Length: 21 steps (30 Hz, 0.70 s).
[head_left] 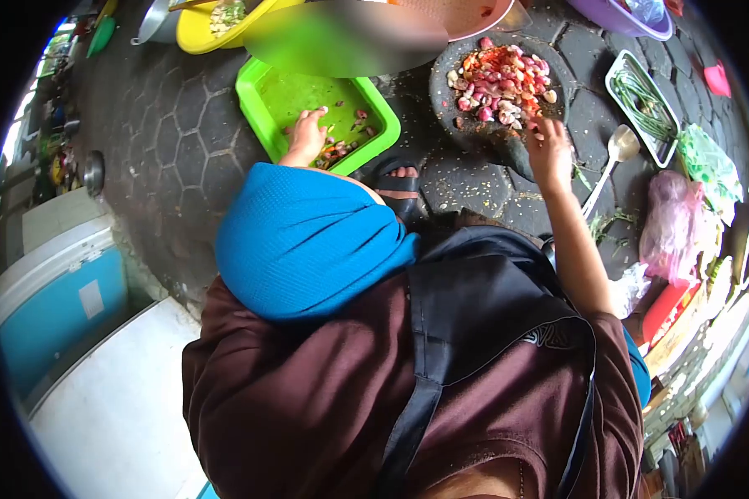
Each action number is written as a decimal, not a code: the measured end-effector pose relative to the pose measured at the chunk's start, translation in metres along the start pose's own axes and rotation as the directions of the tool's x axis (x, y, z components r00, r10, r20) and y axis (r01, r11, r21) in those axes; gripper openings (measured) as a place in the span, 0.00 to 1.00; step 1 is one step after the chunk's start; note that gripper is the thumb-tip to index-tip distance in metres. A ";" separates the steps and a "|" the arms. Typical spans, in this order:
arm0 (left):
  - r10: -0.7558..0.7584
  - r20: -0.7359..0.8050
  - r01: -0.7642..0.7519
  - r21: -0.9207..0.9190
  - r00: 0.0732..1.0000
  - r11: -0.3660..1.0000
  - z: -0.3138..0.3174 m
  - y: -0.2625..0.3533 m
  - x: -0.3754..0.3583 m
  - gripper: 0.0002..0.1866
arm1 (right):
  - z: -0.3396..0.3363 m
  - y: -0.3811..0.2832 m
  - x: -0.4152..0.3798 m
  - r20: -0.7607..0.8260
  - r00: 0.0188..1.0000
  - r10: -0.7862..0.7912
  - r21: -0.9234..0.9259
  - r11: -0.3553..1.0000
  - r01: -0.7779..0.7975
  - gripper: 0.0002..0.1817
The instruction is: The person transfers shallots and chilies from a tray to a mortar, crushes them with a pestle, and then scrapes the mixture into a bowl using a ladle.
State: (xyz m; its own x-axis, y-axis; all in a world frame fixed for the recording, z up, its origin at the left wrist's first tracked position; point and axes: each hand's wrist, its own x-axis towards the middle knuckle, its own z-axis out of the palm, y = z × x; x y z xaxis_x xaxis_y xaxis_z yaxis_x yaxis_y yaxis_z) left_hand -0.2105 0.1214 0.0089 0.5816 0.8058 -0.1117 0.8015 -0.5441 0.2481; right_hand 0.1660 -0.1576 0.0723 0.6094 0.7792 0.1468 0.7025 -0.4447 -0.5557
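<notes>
My left hand (306,135) reaches into a bright green tray (262,125) on the paved ground, its fingers down among a few shallot and chilli bits (341,148). My right hand (549,148) rests at the near rim of a dark stone mortar (449,79) filled with shallots, garlic and red chillies (501,83). Whether either hand grips a piece is hidden by the fingers. A blue sleeve covers my left arm, and a sandalled foot (398,185) sits between tray and mortar.
A metal spoon (614,158) lies right of the mortar. A white tray of green beans (645,106), plastic bags (672,224), a yellow basin (216,25) and a purple bowl (620,17) ring the spot. A blue and white cooler (58,291) stands at left.
</notes>
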 end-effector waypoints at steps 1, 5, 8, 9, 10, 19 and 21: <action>-0.023 0.000 0.023 0.020 1.000 1.000 0.008 -0.002 0.007 0.19 | -0.002 0.006 -0.008 0.031 0.998 -0.057 -0.104 0.993 0.060 0.17; -0.039 -0.004 0.039 0.037 0.999 0.999 0.026 -0.013 0.031 0.19 | 0.000 0.021 -0.039 0.194 0.966 0.170 -0.238 0.964 -0.121 0.34; -0.069 -0.025 0.069 0.013 0.997 0.998 0.028 -0.009 0.040 0.15 | 0.007 0.026 -0.044 0.255 0.946 0.200 -0.142 0.976 -0.168 0.37; -0.068 -0.024 0.068 -0.002 0.997 0.998 0.033 -0.010 0.042 0.15 | 0.007 0.025 -0.044 0.280 0.950 0.141 -0.140 0.984 -0.105 0.37; -0.061 -0.080 0.060 -0.017 0.995 0.998 0.036 -0.011 0.044 0.13 | 0.008 0.023 -0.044 0.307 0.948 0.083 -0.134 0.990 -0.043 0.37; 0.059 -0.179 -0.166 -0.674 0.982 0.720 0.020 0.087 0.052 0.07 | 0.019 -0.008 -0.035 0.248 0.968 0.034 -0.144 0.990 0.002 0.24; 0.180 -0.164 -0.242 -0.714 0.970 0.657 0.012 0.121 0.045 0.06 | 0.023 -0.021 -0.026 0.291 0.956 0.022 -0.208 0.977 0.041 0.21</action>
State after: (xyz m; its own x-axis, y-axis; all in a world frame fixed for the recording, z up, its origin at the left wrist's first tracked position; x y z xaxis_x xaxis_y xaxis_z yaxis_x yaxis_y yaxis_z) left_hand -0.0856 0.0889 0.0220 0.6854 0.7221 0.0940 0.2864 -0.3860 0.8769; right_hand 0.1268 -0.1587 0.0614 0.4914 0.8639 -0.1101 0.7877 -0.4948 -0.3669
